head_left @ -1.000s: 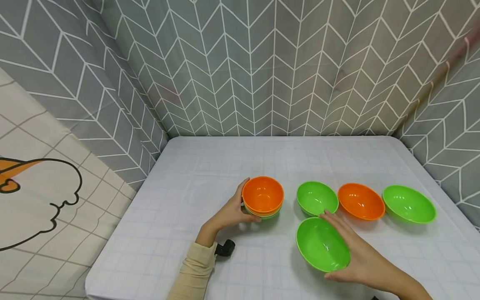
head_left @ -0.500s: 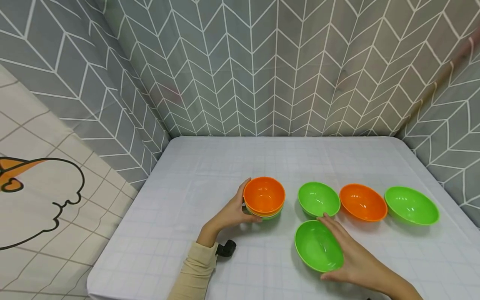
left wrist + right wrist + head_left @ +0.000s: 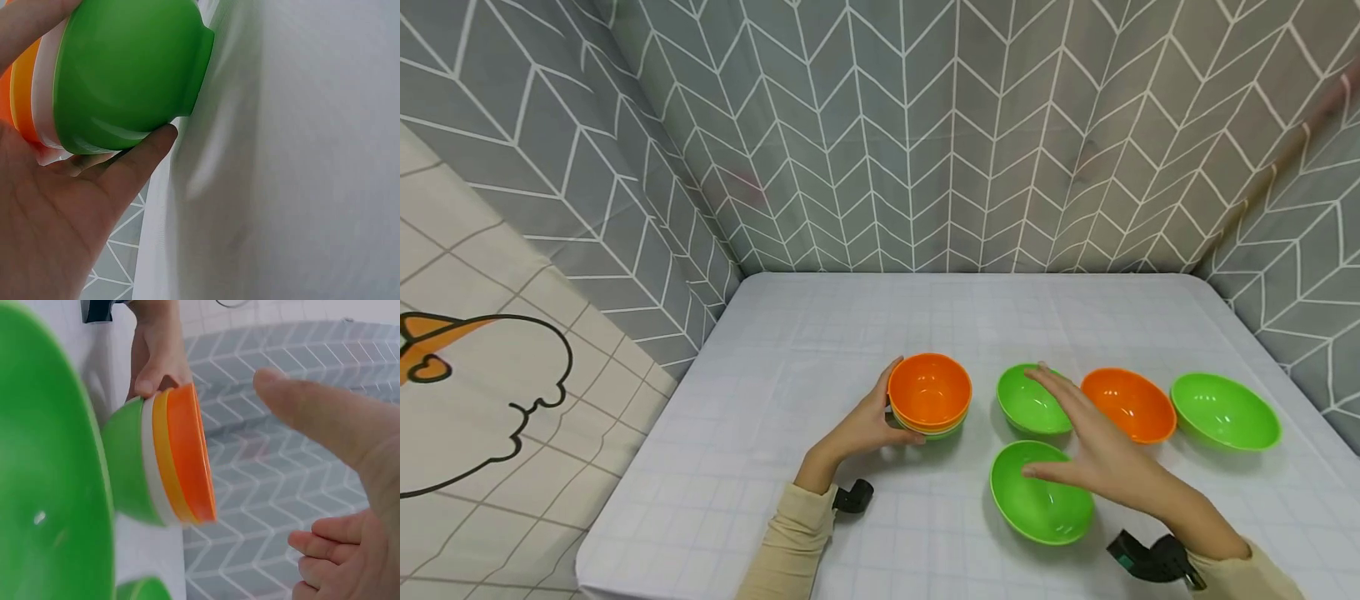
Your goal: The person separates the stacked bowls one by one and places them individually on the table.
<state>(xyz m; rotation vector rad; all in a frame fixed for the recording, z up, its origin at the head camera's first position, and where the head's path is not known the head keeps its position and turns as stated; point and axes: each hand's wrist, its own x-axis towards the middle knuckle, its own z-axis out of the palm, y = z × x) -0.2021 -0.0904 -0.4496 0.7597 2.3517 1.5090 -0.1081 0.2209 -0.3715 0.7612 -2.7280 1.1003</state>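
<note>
My left hand grips a stack of bowls from its left side, near the table's middle. An orange bowl tops the stack, with yellow and white rims below it and a green bowl at the bottom. In the left wrist view a fingertip touches near the green bowl's foot. To the right, my right hand hovers with thumb and fingers spread, holding nothing. Beneath it sits a green bowl on the table, and its fingers partly cover another green bowl behind.
Along the right stand an orange bowl and a wider green bowl. A white cloth covers the table. A patterned grey curtain hangs behind it. Black wrist-worn devices show at both wrists.
My right hand has let go of the near green bowl and lifted away from it. That bowl shifted slightly left beforehand. My left hand stays on the stack.
</note>
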